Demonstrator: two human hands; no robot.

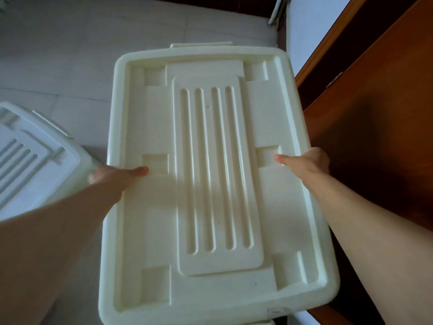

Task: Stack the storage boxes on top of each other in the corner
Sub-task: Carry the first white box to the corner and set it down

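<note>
A large cream storage box (210, 160) with a ribbed lid fills the middle of the view, seen from above. My left hand (112, 175) grips its left rim, thumb on the lid and fingers under the edge. On the opposite rim my right hand (307, 161) holds it the same way. A second, whiter storage box (30, 156) with a similar ribbed lid lies at the left, partly cut off by the frame and by my left forearm.
A brown wooden cabinet (375, 113) with a small metal hinge stands close along the right side of the held box. Pale tiled floor (70, 55) stretches to the upper left. A white wall strip (302, 31) shows at the top right.
</note>
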